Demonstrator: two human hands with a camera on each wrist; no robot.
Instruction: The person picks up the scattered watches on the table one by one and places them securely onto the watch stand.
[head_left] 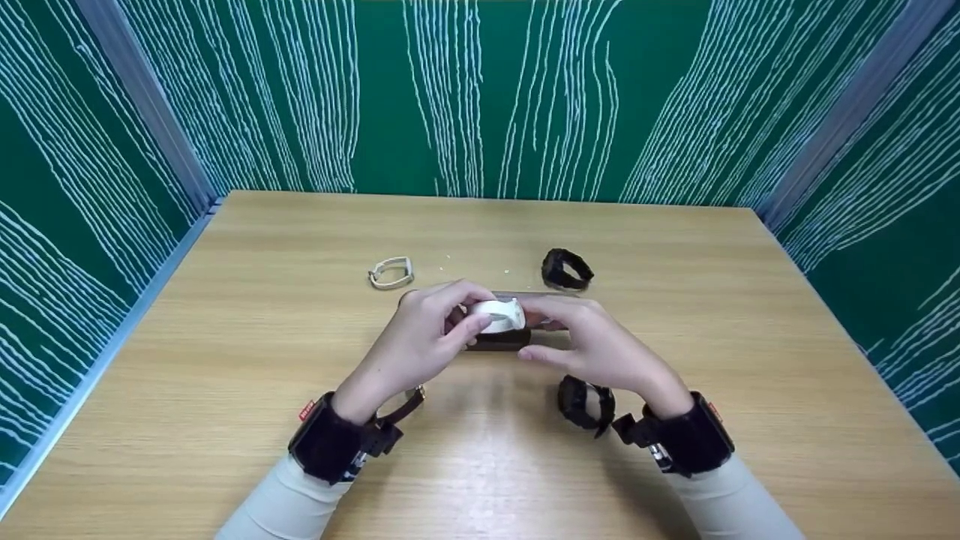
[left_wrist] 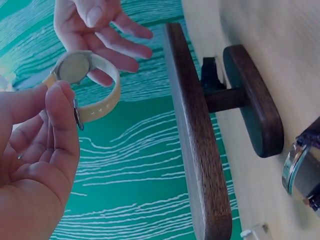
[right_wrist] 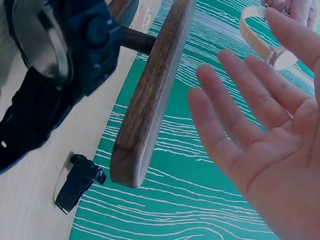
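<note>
Nearest the camera, pale sleeves (head_left: 281, 502) and dark wrist bands (head_left: 326, 442) reach up over the near side of the counter (head_left: 780, 345). At far left on the wood lies a white-strapped watch (head_left: 409, 268), its loop resting on its side; nearer, a brown-strapped watch (head_left: 403, 407) is partly hidden behind the left wrist.

Next comes the left hand (head_left: 416, 328), its grip closed in a pinch, thumb and fingers on the strap of a pale watch (head_left: 510, 313). That watch hangs in the air between both hands, above a dark wooden stand (left_wrist: 201, 140) and apart from it. Its case end points right, toward the other palm, with the strap looping back left; its long axis runs roughly crosswise, much like the stand's bar.

The right hand (head_left: 596, 337) has its grip wide, fingers loose and thumb well away, holding nothing; whether a fingertip brushes the case is hard to tell. Beyond it sits one black watch (head_left: 555, 268), and nearer, another black watch (head_left: 575, 401).

The step in hand seems to be readying the pale watch over the bare bar; the next move likely calls for a steady left pinch while the right fingers take the case.
</note>
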